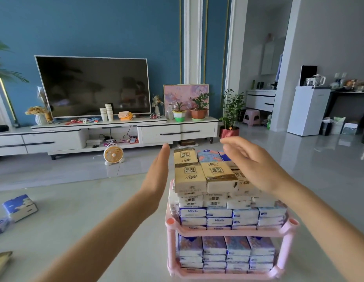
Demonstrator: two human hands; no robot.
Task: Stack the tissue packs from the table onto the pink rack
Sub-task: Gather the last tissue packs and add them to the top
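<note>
Both hands flat-fingered, holding nothing: left hand [156,176] just left of the stacked tissue packs [205,176] on the pink rack [173,222]; right hand [256,167] over their right side.

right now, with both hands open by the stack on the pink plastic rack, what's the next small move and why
Probably close both palms inward to square the top layer: the left hand and right hand flank the beige tissue packs atop the pink plastic rack, empty, and they sit unevenly.
</note>
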